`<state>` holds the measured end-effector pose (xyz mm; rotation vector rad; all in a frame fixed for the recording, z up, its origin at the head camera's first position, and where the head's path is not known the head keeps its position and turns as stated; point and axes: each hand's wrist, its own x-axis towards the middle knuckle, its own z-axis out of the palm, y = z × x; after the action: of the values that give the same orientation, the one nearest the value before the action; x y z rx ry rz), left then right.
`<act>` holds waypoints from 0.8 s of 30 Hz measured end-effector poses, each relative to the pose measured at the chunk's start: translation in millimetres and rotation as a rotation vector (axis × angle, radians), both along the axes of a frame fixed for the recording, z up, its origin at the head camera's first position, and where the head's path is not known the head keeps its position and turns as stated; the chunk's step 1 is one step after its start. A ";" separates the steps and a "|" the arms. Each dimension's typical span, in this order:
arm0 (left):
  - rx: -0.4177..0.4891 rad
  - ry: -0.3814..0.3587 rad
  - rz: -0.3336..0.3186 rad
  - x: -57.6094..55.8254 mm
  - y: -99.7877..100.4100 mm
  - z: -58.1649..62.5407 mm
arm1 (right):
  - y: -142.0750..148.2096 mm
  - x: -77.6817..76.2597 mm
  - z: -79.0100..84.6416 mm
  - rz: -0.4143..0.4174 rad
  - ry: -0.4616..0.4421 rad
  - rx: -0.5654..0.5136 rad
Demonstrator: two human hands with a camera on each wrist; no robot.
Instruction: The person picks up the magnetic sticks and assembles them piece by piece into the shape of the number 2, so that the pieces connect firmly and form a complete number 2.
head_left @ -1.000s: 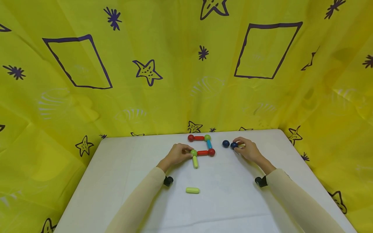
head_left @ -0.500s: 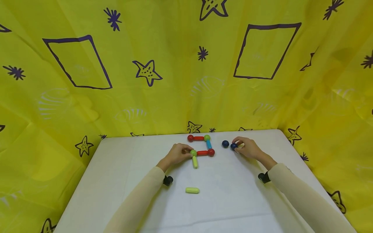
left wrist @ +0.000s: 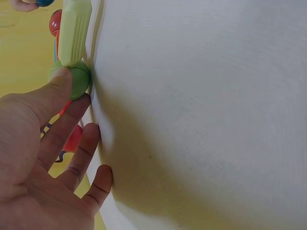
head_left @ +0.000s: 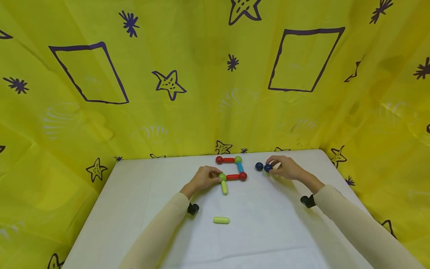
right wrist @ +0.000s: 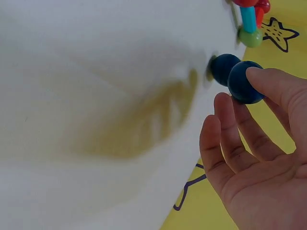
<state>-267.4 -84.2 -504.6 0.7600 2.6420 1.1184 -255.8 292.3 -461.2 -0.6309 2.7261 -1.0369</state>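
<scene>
My left hand (head_left: pixel 205 178) pinches a light green ball (left wrist: pixel 79 80) between thumb and index finger, its other fingers spread. A pale yellow-green rod (head_left: pixel 224 188) joins this ball and points toward me. Also joined to it is a red rod (head_left: pixel 233 177), leading to a red ball (head_left: pixel 243 176). From there a blue rod (head_left: pixel 240 167), a second green ball (head_left: pixel 238 159), another red rod (head_left: pixel 228 160) and another red ball (head_left: pixel 219 160) follow. My right hand (head_left: pixel 285 167) pinches a dark blue ball (right wrist: pixel 245 82) by thumb and fingers, right beside a second dark blue ball (head_left: pixel 259 166).
A loose pale yellow-green rod (head_left: pixel 221 220) lies nearer to me on the white table (head_left: pixel 262 231). A yellow curtain (head_left: pixel 201 123) with drawn stars rises behind the table and along its sides.
My right forearm has swung outward and the wrist has turned, while the pinched blue ball has come slightly closer to the other blue ball. My left hand stays on the green ball.
</scene>
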 end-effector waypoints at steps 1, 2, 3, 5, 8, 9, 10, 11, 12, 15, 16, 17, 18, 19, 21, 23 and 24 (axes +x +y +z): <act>0.003 0.001 -0.001 0.1 0.0 -0.1 | -0.5 0.8 0.9 0.001 0.001 -0.009; 0.001 -0.002 -0.001 0.2 0.2 -0.4 | -1.4 1.9 2.0 0.003 0.002 -0.021; 0.001 -0.001 -0.001 0.2 0.4 -0.7 | -2.4 3.0 2.7 0.004 0.000 -0.031; 0.002 -0.009 0.005 0.5 0.8 -0.6 | -5.4 5.6 3.9 0.008 -0.007 -0.054; 0.001 -0.016 0.012 0.7 1.2 -0.5 | -12.3 11.0 4.2 0.010 -0.016 -0.090; 0.002 -0.017 0.014 0.8 1.1 -0.4 | -14.9 12.6 3.7 0.011 -0.016 -0.098; 0.002 -0.021 0.017 1.0 1.2 -0.2 | -17.6 14.3 3.0 0.015 -0.016 -0.108; 0.003 -0.017 0.015 1.0 1.1 -0.5 | -20.5 15.9 2.2 0.018 -0.013 -0.117; -0.001 -0.017 0.016 1.1 1.1 -0.7 | -23.4 17.6 1.4 0.020 -0.010 -0.125; -0.002 -0.015 0.017 1.7 0.9 -1.2 | -32.2 21.2 -1.4 0.034 0.006 -0.144; -0.004 -0.017 0.018 1.8 0.9 -1.4 | -35.1 22.7 -2.1 0.037 0.008 -0.152; -0.004 -0.017 0.019 1.8 1.0 -1.6 | -38.2 24.3 -2.8 0.039 0.012 -0.160; -0.005 -0.021 0.022 1.9 1.0 -1.6 | -41.2 26.1 -3.4 0.039 0.011 -0.169; -0.004 -0.020 0.023 1.9 1.0 -1.7 | -44.6 28.1 -3.9 0.040 0.009 -0.180; -0.003 -0.015 0.024 2.0 0.9 -1.4 | -51.4 31.9 -5.2 0.044 -0.001 -0.203; 0.004 -0.002 0.022 2.2 0.6 -0.9 | -58.6 35.9 -6.6 0.049 -0.014 -0.221; 0.007 0.005 0.020 2.3 0.4 -0.5 | -62.2 37.9 -7.2 0.050 -0.024 -0.230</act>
<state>-265.1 -83.9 -505.0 0.7407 2.6565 1.1329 -217.9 230.2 -468.5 -0.7113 2.5777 -1.3483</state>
